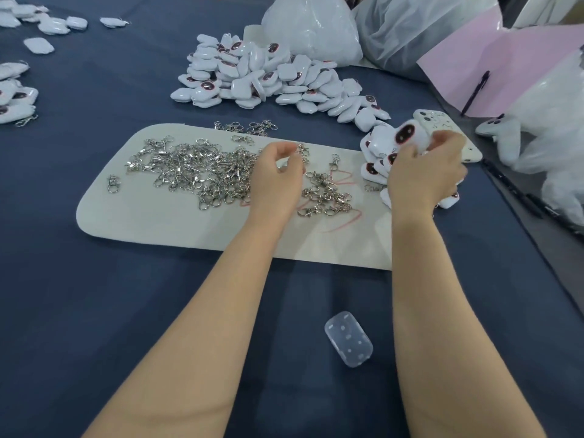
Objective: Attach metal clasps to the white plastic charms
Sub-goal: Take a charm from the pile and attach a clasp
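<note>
A heap of metal clasps (196,167) lies on a white felt mat (158,219). My left hand (278,178) hovers over the mat, thumb and fingers pinched on one metal clasp (302,151) that dangles from them. My right hand (426,172) is at the mat's right end, over a small pile of white charms (374,159), and grips one white charm (407,134) with a dark red oval on its face. A big pile of white charms (268,77) lies behind the mat.
A clear plastic case (348,338) lies on the blue cloth near me. A phone (442,121) sits behind my right hand. Plastic bags (316,26), pink paper (505,64) with a pen (475,91), and finished charms (15,93) at far left.
</note>
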Tool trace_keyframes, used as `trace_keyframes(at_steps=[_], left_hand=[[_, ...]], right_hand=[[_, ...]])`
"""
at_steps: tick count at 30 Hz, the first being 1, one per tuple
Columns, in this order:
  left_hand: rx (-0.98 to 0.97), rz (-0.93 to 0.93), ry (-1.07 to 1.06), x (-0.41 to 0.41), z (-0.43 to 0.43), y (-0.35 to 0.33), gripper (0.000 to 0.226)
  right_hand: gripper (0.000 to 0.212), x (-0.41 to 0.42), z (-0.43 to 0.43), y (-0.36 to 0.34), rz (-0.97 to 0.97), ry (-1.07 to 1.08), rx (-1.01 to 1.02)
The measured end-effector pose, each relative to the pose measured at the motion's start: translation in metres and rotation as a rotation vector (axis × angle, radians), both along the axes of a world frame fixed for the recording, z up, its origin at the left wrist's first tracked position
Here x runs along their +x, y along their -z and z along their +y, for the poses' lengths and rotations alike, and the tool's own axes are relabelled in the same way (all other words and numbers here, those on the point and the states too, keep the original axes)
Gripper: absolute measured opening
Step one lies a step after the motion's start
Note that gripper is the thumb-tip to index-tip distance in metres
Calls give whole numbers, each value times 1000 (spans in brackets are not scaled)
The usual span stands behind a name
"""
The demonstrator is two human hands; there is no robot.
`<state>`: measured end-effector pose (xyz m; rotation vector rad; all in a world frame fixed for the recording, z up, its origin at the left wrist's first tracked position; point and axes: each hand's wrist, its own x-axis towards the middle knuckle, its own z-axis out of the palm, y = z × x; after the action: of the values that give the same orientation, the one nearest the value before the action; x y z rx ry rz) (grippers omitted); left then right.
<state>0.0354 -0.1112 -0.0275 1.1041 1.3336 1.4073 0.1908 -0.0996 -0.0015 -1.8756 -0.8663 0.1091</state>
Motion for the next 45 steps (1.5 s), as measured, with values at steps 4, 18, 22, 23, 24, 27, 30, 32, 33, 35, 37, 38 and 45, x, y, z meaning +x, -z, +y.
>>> trace_keyframes(at_steps=[4, 18, 22, 23, 24, 27, 30, 32, 33, 35, 37, 38, 45], left_hand=[[5, 11, -26, 9, 7, -8, 16], [-161, 909, -243, -30, 241, -52, 41], [-300, 1026, -239, -47, 301, -44, 51], [-335, 1057, -231, -51, 313, -38, 53], [-375, 1096, -218, -54, 320, -32, 55], [-448, 1205, -127, -59, 324, -17, 53], [-416, 1222, -70, -59, 303, -17, 50], [-416, 1205, -46, -57, 289, -18, 52], [-421, 1208, -26, -56, 280, -17, 53], [-414, 1202, -5, -54, 257, -15, 52], [-400, 1186, 32, -53, 233, -16, 52], [-399, 1195, 73, -52, 222, -16, 54], [-141, 967, 165, -54, 140, -30, 38]], right_hand=[[52, -25, 2, -2, -208, -8, 119], [39, -108, 229, -1, -397, -493, -226], [37, -113, 285, -5, -392, -480, -173], [37, -115, 296, -3, -396, -487, -194], [37, -117, 304, -1, -418, -500, -242], [41, -126, 311, 7, -508, -568, -415], [41, -129, 295, 7, -480, -645, -489], [39, -125, 284, 8, -437, -689, -513], [38, -122, 276, 10, -419, -710, -524], [37, -117, 253, 12, -398, -750, -541], [37, -109, 226, 11, -371, -774, -547], [38, -104, 212, 11, -361, -779, -552], [40, -71, 118, 8, -280, -720, -392]])
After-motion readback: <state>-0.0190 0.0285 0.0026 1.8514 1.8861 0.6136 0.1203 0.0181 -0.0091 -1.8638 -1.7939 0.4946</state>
